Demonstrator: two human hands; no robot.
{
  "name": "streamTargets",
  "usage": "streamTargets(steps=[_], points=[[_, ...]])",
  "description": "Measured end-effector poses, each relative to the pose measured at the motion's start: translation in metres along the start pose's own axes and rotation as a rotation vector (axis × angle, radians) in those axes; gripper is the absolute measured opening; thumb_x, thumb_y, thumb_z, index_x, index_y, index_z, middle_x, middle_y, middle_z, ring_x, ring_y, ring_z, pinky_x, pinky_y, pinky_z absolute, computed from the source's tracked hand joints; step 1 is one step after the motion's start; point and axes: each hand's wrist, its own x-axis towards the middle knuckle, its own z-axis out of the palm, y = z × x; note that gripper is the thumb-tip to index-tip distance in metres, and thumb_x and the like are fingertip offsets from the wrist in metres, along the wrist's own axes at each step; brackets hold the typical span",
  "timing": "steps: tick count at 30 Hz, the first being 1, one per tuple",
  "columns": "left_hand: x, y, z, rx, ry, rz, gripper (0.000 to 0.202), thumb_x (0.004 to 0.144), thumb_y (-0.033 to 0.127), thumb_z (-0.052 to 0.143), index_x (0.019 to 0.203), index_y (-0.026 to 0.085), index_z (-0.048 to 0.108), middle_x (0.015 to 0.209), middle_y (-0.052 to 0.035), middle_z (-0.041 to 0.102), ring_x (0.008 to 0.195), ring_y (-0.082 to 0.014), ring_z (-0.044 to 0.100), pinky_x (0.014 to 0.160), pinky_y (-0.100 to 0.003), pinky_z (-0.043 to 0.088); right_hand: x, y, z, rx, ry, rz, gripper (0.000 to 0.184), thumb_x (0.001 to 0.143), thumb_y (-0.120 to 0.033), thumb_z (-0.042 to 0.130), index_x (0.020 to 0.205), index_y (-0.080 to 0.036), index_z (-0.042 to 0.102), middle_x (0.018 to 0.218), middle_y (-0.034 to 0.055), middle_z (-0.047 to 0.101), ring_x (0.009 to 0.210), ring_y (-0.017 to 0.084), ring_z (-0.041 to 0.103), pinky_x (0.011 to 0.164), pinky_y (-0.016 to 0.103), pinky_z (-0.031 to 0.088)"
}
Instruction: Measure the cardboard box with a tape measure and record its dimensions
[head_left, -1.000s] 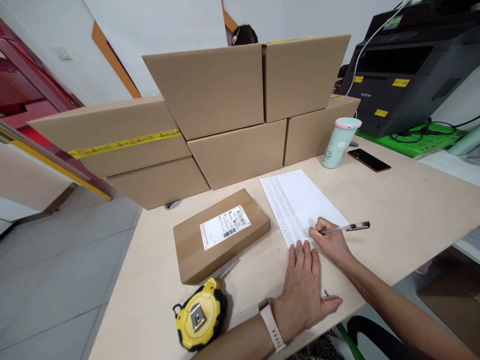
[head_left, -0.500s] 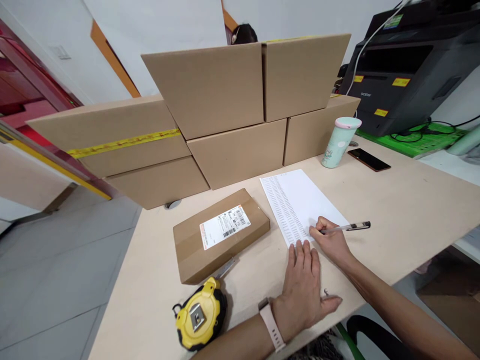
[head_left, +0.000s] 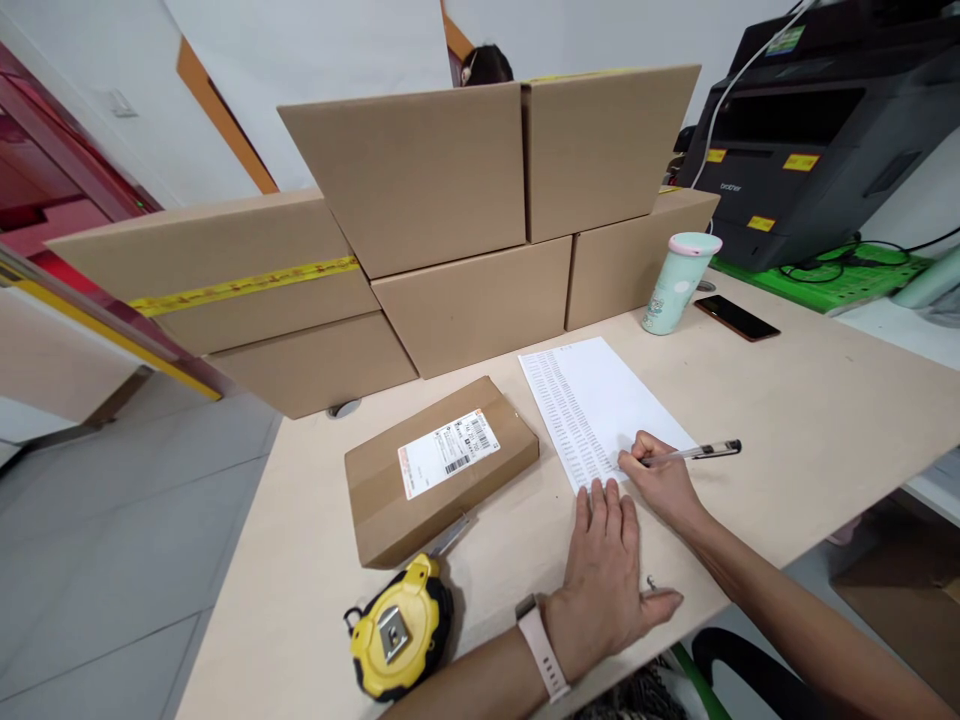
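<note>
White, thin and column-printed, the paper sheet (head_left: 630, 395) lies flat on the pale worktop (head_left: 825, 400), beyond the left hand (head_left: 602, 580), its long axis running far left to near right. The right hand (head_left: 664, 488), further over it, grips a slim, clear-barrelled pen (head_left: 688, 454); the left lies open, palm down, touching its near edge.

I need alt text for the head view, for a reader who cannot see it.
A person's right hand holds a pen over a printed sheet, while the left hand rests at its near edge. To the left lie a labelled parcel and a yellow tape measure; stacked cardboard boxes stand behind.
</note>
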Motion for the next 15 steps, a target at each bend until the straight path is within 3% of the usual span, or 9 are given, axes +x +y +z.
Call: streamTargets(steps=[15], points=[[-0.0002,-0.0004,-0.0009,0.002,-0.006,0.001,0.094,0.084,0.071,0.027,0.142,-0.003,0.026,0.151,-0.0295,0.019,0.141,-0.0414,0.011,0.116,-0.055,0.015,-0.0004,-0.0016,-0.0006,-0.025,-0.008,0.011,0.027,0.067,-0.027,0.054,0.053,-0.023,0.031,0.049,-0.0070,0.030,0.049,0.010,0.030,0.047,0.024,0.026]])
